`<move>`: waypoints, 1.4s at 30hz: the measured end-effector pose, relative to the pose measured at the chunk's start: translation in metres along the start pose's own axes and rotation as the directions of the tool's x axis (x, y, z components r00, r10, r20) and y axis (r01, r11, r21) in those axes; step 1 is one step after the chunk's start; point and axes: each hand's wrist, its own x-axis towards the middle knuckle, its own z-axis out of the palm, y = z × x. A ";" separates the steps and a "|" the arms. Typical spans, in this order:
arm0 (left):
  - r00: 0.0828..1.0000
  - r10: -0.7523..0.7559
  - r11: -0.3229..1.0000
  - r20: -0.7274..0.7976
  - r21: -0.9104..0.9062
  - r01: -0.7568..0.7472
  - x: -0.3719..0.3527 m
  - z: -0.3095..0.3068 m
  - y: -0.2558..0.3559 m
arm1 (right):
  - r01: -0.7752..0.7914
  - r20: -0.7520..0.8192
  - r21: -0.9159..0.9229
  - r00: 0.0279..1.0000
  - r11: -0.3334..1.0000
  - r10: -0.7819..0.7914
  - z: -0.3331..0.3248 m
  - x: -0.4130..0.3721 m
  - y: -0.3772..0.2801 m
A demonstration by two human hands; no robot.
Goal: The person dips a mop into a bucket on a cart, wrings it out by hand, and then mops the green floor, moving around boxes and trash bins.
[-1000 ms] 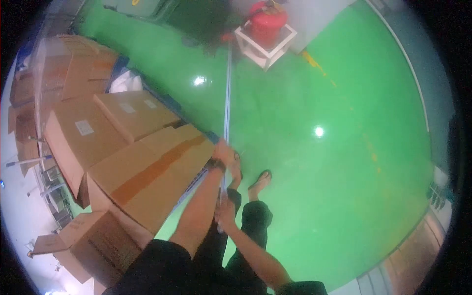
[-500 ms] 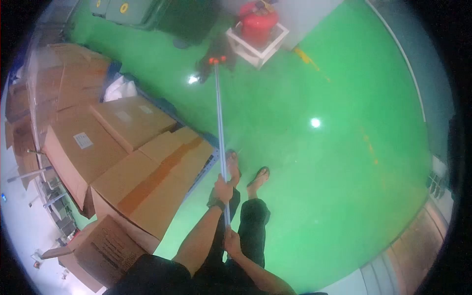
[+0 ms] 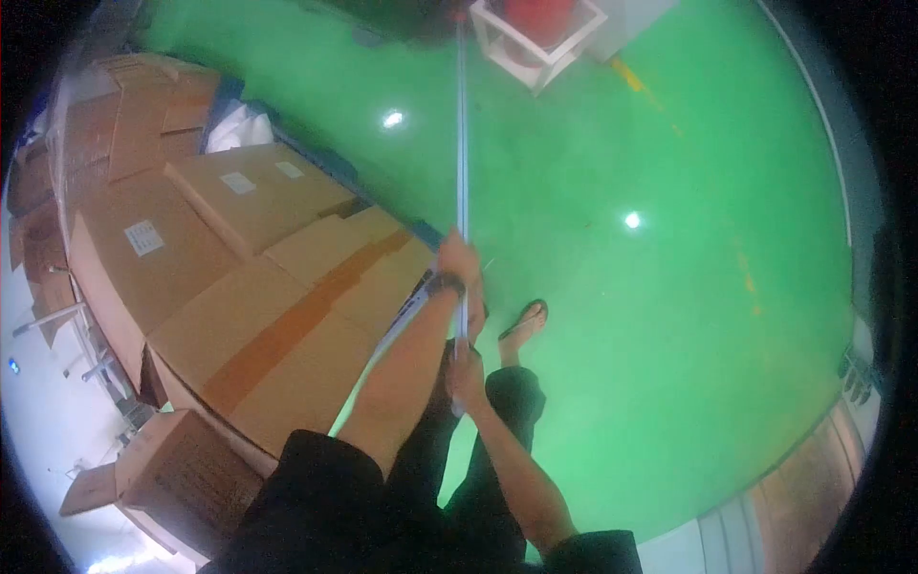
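Pole (image 3: 462,143), long and thin, runs from the hands straight toward 12 o'clock over the green floor (image 3: 650,316). Its far end is by the white stand (image 3: 500,50) at 12 o'clock, and that end is too dark to make out. The left hand (image 3: 458,258) is wrapped tight around the pole higher up. The right hand (image 3: 467,373) is closed around the near end, at 6 o'clock from the left hand. Brown boxes (image 3: 239,287) are stacked at 9 o'clock. A foot in a sandal (image 3: 524,323) stands at 3 o'clock from the hands. It looks like a long push across the floor. I think the next stroke needs a firm grip and a far end that stays off the stand.
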 end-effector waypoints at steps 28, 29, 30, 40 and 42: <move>0.906 0.062 0.988 0.419 -0.157 0.005 -0.391 0.128 -0.021 | -0.436 -0.373 -0.200 0.862 0.878 0.343 -0.182 -0.346 0.068; 0.870 0.001 0.986 0.493 -0.145 0.081 -0.354 0.113 0.008 | -0.310 -0.358 -0.293 0.913 0.905 0.197 -0.175 -0.315 0.051; 0.823 -0.061 0.980 0.564 -0.124 0.157 -0.313 0.096 0.040 | -0.181 -0.329 -0.379 0.943 0.907 0.051 -0.167 -0.283 0.035; 0.898 0.073 0.979 0.433 -0.201 0.017 -0.338 0.117 0.012 | -0.398 -0.254 -0.078 0.895 0.914 0.368 -0.166 -0.299 0.060; 0.917 0.193 0.968 0.350 -0.220 -0.120 -0.377 0.125 -0.012 | -0.394 -0.272 -0.054 0.890 0.917 0.366 -0.169 -0.331 0.079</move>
